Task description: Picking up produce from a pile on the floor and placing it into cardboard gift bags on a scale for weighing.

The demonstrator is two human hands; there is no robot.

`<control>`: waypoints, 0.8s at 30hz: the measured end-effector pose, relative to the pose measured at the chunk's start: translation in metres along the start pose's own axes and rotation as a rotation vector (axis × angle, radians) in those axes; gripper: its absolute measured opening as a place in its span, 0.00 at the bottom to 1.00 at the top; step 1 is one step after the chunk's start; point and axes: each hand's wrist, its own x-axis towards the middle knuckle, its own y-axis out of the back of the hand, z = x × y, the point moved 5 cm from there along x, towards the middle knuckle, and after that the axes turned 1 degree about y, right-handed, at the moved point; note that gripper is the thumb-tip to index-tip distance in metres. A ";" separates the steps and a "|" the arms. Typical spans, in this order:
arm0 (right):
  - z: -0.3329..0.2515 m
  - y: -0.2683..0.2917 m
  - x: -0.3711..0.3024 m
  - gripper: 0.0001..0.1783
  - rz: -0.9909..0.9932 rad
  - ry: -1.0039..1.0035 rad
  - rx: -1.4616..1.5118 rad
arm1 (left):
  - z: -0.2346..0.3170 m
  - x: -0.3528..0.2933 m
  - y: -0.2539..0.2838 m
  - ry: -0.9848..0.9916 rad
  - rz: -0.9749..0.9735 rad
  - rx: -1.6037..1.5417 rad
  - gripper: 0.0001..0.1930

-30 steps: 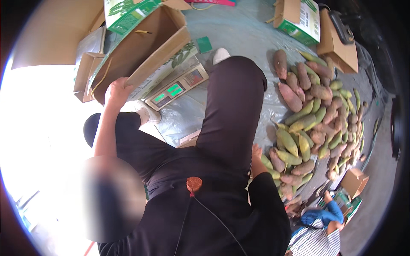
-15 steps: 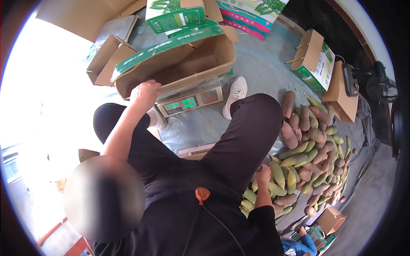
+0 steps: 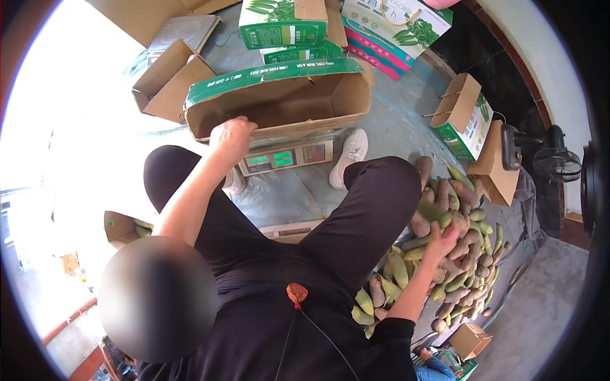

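My left hand (image 3: 232,140) is closed on the near left rim of an open cardboard box (image 3: 343,101) with a green printed flap. This box rests tilted on a digital scale (image 3: 270,159) with a lit green display. To my right, my right hand (image 3: 443,241) is closed on a green radish (image 3: 432,212), smeared by motion, over the pile of radishes (image 3: 467,254). Some radishes in the pile are green, others reddish brown with soil. The inside of the box facing me shows bare cardboard; its deeper part is in shadow.
Printed cartons (image 3: 283,25) stand at the back, beside stacked gift boxes (image 3: 394,32). A smaller open box (image 3: 168,86) sits at the far left. On the right are another carton (image 3: 464,117) and a black fan (image 3: 556,155). A co-worker's blue sleeve (image 3: 435,369) shows at the lower right.
My right hand has moved forward and right over the pile, a green radish now in its fingers. My left hand stays on the box rim. The whole view has shifted slightly.
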 end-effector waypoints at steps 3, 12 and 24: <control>-0.090 -0.004 0.036 0.28 -0.030 0.179 0.139 | -0.002 -0.002 0.000 0.008 0.007 -0.010 0.12; -0.249 -0.061 0.063 0.29 -0.337 0.410 0.616 | -0.001 -0.002 -0.003 -0.004 0.050 0.035 0.14; -0.249 -0.278 0.012 0.28 -0.674 0.509 0.278 | 0.001 -0.001 0.000 -0.066 0.041 -0.018 0.11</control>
